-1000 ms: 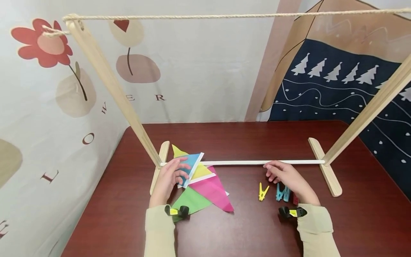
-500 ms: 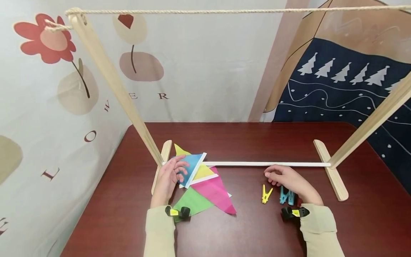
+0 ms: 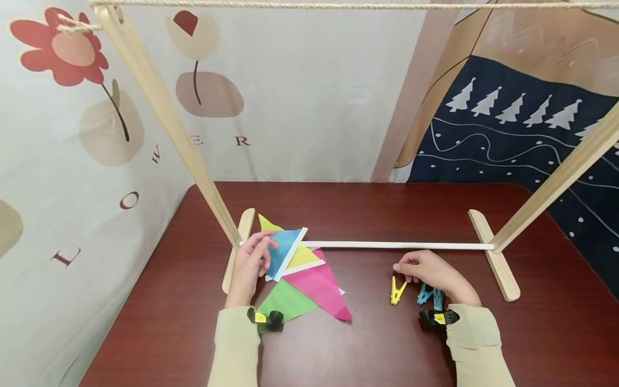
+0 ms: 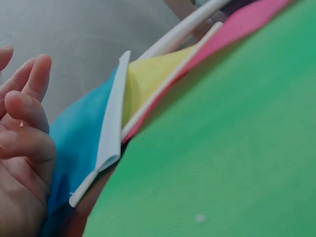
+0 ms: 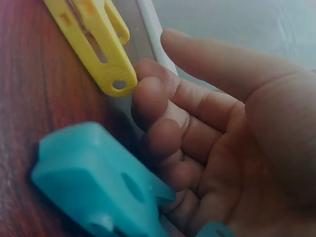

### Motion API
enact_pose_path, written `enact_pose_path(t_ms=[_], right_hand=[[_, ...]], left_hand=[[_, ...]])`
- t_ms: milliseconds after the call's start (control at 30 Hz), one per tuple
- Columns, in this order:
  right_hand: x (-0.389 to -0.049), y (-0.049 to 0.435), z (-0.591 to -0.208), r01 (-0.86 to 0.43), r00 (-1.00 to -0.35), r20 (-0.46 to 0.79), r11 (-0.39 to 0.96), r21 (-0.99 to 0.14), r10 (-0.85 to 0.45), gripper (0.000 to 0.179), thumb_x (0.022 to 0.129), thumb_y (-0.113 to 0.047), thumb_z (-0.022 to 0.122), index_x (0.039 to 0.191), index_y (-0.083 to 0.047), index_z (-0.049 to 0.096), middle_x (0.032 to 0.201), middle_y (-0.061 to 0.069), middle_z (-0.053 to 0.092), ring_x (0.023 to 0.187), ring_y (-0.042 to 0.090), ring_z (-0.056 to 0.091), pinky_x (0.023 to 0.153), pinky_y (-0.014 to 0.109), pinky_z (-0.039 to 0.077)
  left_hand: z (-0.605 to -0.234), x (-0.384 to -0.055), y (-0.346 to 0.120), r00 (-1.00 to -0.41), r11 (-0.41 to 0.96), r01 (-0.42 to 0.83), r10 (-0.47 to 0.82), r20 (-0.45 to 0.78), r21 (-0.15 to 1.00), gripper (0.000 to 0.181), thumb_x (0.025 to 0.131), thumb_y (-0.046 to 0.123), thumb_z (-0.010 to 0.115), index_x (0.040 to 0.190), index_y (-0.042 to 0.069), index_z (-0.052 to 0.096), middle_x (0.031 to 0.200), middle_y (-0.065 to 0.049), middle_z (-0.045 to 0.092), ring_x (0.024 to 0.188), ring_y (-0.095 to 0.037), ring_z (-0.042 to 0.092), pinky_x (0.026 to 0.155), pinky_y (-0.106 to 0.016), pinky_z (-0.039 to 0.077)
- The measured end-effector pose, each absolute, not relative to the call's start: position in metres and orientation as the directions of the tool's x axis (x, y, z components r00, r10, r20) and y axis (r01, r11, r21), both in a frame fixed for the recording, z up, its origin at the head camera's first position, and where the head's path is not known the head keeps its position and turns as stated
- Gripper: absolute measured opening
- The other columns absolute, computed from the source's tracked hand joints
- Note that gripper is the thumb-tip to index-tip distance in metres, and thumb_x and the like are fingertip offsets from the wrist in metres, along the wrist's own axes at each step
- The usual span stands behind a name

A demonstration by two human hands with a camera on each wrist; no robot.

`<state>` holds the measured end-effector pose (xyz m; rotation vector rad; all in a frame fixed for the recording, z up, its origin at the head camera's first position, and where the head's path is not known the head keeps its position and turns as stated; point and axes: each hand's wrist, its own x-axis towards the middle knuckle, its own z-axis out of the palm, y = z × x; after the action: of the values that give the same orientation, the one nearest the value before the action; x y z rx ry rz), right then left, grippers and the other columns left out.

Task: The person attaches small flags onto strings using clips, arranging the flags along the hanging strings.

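Note:
My left hand (image 3: 249, 263) hovers at the left edge of a blue triangular flag (image 3: 285, 250) with a white border, its fingers loosely bent and holding nothing. Beneath and beside that flag lie a yellow flag (image 3: 302, 258), a pink flag (image 3: 324, 285) and a green flag (image 4: 212, 138). Over at the right, my right hand (image 3: 430, 271) is just above a yellow clothespin (image 3: 397, 292). In the right wrist view its thumb is apart from the curled fingers, and the yellow clothespin is right at a fingertip. Blue clothespins (image 5: 98, 177) lie under the palm, partly hidden.
A wooden frame stands on the dark red table (image 3: 358, 344), with a left post (image 3: 169, 118), a right post (image 3: 556, 185) and a white crossbar (image 3: 358, 244) low between them. A rope (image 3: 309, 5) runs across the top. Printed cloth (image 3: 300, 107) hangs behind.
My right hand has come down and closer to the yellow clothespin. The left hand's fingers have drawn back slightly from the blue flag. The flags keep their places.

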<state>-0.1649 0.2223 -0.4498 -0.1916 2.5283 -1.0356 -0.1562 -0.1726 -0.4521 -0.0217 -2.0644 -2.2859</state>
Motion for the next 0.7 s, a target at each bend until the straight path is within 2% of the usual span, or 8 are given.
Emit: enact_pose_path(t_ms=[100,200,300,467,567,700], right_hand=[[-0.164,0.222,-0.451,0.026,-0.917,-0.298,0.704,-0.709,-0.266,0.032,0.083,-0.045,0.062,0.079,-0.014,0.064,0.064,0.002,0.056,0.062,0.019,0.050,0.057,0.031,0.040],[-0.163,0.221,-0.454,0.045,-0.921,-0.295,0.682,-0.730,-0.255,0.032,0.083,-0.045,0.062,0.081,-0.013,0.063,0.064,0.003,0.055,0.062,0.019,0.050,0.057,0.031,0.041],[-0.162,0.218,-0.456,0.056,-0.919,-0.305,0.682,-0.729,-0.251,0.035,0.082,-0.047,0.062,0.079,-0.012,0.060,0.062,0.002,0.052,0.059,0.018,0.049,0.056,0.030,0.041],[-0.161,0.212,-0.453,0.058,-0.925,-0.317,0.747,-0.663,-0.210,0.040,0.080,-0.054,0.061,0.074,-0.014,0.057,0.057,0.000,0.046,0.052,0.017,0.045,0.050,0.029,0.036],[-0.161,0.211,-0.450,0.038,-0.931,-0.305,0.781,-0.624,-0.198,0.039,0.079,-0.053,0.062,0.073,-0.015,0.057,0.056,0.000,0.047,0.050,0.017,0.043,0.048,0.028,0.035],[-0.160,0.209,-0.448,0.011,-0.932,-0.293,0.791,-0.612,-0.214,0.036,0.078,-0.050,0.065,0.072,-0.016,0.057,0.054,0.000,0.049,0.048,0.017,0.042,0.047,0.028,0.034]], left_hand=[[-0.456,-0.157,-0.173,-0.999,-0.075,0.048,-0.015,0.047,0.996,0.036,0.093,0.022,0.054,0.120,-0.002,0.053,0.092,-0.022,0.056,0.047,-0.014,0.041,0.037,-0.023,0.027],[-0.463,-0.159,-0.177,-0.999,-0.086,0.043,-0.006,0.043,0.995,0.037,0.092,0.023,0.055,0.121,-0.001,0.053,0.090,-0.017,0.058,0.048,-0.013,0.044,0.037,-0.022,0.029],[-0.469,-0.158,-0.181,-0.999,-0.099,0.043,-0.006,0.042,0.994,0.038,0.092,0.025,0.055,0.113,-0.006,0.055,0.076,-0.010,0.059,0.046,-0.013,0.046,0.037,-0.020,0.030],[-0.470,-0.158,-0.177,-0.999,-0.040,0.032,0.042,0.034,0.999,0.043,0.088,0.032,0.060,0.091,-0.011,0.058,0.052,-0.005,0.052,0.041,-0.013,0.044,0.036,-0.022,0.029],[-0.472,-0.161,-0.173,-0.996,0.007,0.038,0.077,0.038,0.999,0.037,0.087,0.030,0.062,0.089,-0.007,0.062,0.056,-0.006,0.055,0.045,-0.014,0.045,0.039,-0.023,0.032],[-0.473,-0.163,-0.171,-0.994,0.044,0.040,0.103,0.036,0.998,0.030,0.086,0.028,0.064,0.095,-0.001,0.066,0.072,-0.010,0.062,0.056,-0.015,0.050,0.047,-0.021,0.038]])
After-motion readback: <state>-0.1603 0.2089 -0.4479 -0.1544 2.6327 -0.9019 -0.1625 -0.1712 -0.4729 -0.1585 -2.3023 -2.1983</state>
